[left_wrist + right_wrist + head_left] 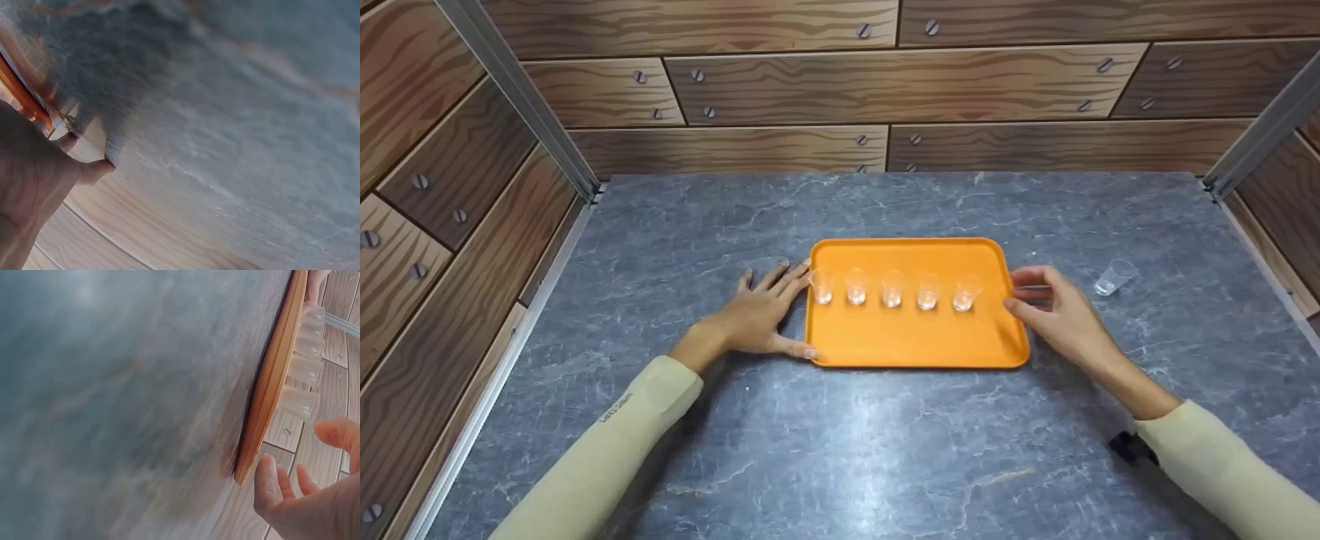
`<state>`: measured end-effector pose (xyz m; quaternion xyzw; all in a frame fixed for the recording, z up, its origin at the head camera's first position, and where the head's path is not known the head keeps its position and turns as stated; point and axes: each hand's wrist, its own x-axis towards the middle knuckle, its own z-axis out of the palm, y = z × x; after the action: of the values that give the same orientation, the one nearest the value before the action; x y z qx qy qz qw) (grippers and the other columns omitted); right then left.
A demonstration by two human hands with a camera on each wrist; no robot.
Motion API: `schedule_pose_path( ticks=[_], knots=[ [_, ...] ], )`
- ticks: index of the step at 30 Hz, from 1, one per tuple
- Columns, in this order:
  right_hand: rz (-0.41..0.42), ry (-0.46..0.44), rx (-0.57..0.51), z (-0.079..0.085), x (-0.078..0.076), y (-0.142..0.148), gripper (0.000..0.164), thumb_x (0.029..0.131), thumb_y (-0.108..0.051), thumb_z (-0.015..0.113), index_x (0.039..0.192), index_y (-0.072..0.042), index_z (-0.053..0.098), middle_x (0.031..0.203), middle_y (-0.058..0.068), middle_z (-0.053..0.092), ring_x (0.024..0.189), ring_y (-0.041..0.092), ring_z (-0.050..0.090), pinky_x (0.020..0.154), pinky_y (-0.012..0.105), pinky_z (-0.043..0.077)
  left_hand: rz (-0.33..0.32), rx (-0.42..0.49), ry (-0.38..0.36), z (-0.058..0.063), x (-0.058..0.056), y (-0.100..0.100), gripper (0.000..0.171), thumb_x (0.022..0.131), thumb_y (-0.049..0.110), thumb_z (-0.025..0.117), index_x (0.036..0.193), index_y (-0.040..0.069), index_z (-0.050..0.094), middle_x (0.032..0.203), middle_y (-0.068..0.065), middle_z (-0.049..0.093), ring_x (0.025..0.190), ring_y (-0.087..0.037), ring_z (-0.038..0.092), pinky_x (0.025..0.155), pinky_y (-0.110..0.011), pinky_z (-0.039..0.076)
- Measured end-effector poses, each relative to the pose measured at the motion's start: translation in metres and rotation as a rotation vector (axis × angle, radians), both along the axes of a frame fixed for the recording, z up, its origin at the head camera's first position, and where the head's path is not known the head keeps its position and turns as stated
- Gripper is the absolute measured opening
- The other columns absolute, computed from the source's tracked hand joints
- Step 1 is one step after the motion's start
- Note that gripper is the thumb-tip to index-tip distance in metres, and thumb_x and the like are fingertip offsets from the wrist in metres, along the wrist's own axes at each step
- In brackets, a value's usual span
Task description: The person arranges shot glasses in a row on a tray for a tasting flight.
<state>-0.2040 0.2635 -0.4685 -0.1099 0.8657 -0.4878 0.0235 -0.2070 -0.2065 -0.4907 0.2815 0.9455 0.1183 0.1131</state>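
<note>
An orange rectangular tray (915, 341) lies flat on the table, bearing a row of several small clear cups (892, 290) across its middle. My left hand (754, 319) is spread at the tray's left side, with its fingertips at the upper left edge and its thumb at the lower left corner. At the opposite side, my right hand (1061, 311) has loosely bent fingers, the thumb overlapping the right rim in the head view. The right wrist view shows a gap between its thumb and fingers, with the cups (298, 403) upright beyond.
One more clear cup (1114, 277) stands on the grey marbled table (847, 442), right of the tray and beyond my right hand. Wood-patterned walls (900, 86) enclose the back and sides, with metal posts (521, 94) at the corners.
</note>
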Motion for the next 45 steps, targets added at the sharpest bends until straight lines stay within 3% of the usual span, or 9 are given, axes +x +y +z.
schedule_pose_path(
  ticks=[10, 18, 23, 31, 36, 45],
  knots=[
    [-0.070, 0.064, -0.062, 0.003, 0.006, 0.017, 0.043, 0.105, -0.013, 0.075, 0.139, 0.009, 0.060, 0.136, 0.021, 0.064, 0.112, 0.003, 0.065, 0.091, 0.014, 0.052, -0.001, 0.001, -0.007, 0.003, -0.001, 0.001, 0.128, 0.087, 0.084, 0.071, 0.178, 0.016, 0.012, 0.184, -0.003, 0.000, 0.166, -0.040, 0.007, 0.120, -0.081, 0.007],
    [-0.109, 0.106, -0.032, 0.003, 0.010, 0.036, 0.041, 0.104, -0.013, 0.077, 0.136, 0.008, 0.062, 0.124, -0.005, 0.067, 0.108, -0.001, 0.065, 0.091, 0.011, 0.049, 0.000, 0.000, -0.008, 0.003, -0.001, 0.001, 0.128, 0.087, 0.088, 0.066, 0.178, 0.016, 0.011, 0.184, -0.003, -0.001, 0.166, -0.041, 0.006, 0.120, -0.081, 0.006],
    [-0.127, 0.105, -0.046, 0.001, 0.014, 0.049, 0.043, 0.104, -0.010, 0.076, 0.138, 0.010, 0.061, 0.121, -0.015, 0.066, 0.108, -0.002, 0.064, 0.091, 0.011, 0.049, -0.001, -0.008, -0.008, 0.003, -0.001, 0.000, 0.129, 0.087, 0.088, 0.066, 0.178, 0.015, 0.010, 0.184, -0.003, -0.001, 0.166, -0.040, 0.005, 0.120, -0.081, 0.006],
    [-0.194, 0.113, -0.006, 0.001, 0.019, 0.066, 0.043, 0.104, -0.010, 0.076, 0.138, 0.010, 0.061, 0.118, -0.017, 0.065, 0.105, -0.006, 0.063, 0.091, 0.009, 0.048, 0.002, -0.002, -0.011, 0.003, -0.001, 0.000, 0.128, 0.087, 0.086, 0.068, 0.177, 0.015, 0.012, 0.184, -0.003, 0.001, 0.166, -0.040, 0.005, 0.121, -0.080, 0.006],
    [-0.219, 0.112, -0.030, 0.001, 0.020, 0.075, 0.042, 0.103, -0.008, 0.075, 0.137, 0.012, 0.060, 0.113, -0.027, 0.065, 0.103, -0.007, 0.064, 0.089, 0.008, 0.048, 0.005, -0.007, -0.006, 0.004, -0.001, 0.000, 0.128, 0.087, 0.087, 0.068, 0.177, 0.016, 0.011, 0.184, -0.003, 0.000, 0.166, -0.040, 0.005, 0.121, -0.080, 0.006],
    [-0.259, 0.105, -0.106, 0.000, 0.022, 0.095, 0.028, 0.101, -0.003, 0.075, 0.128, -0.006, 0.066, 0.109, -0.022, 0.071, 0.098, -0.004, 0.067, 0.085, 0.009, 0.051, 0.002, -0.007, 0.002, 0.002, 0.001, 0.000, 0.127, 0.088, 0.085, 0.069, 0.177, 0.015, 0.013, 0.184, -0.005, 0.002, 0.166, -0.040, 0.006, 0.120, -0.081, 0.007]
  ],
)
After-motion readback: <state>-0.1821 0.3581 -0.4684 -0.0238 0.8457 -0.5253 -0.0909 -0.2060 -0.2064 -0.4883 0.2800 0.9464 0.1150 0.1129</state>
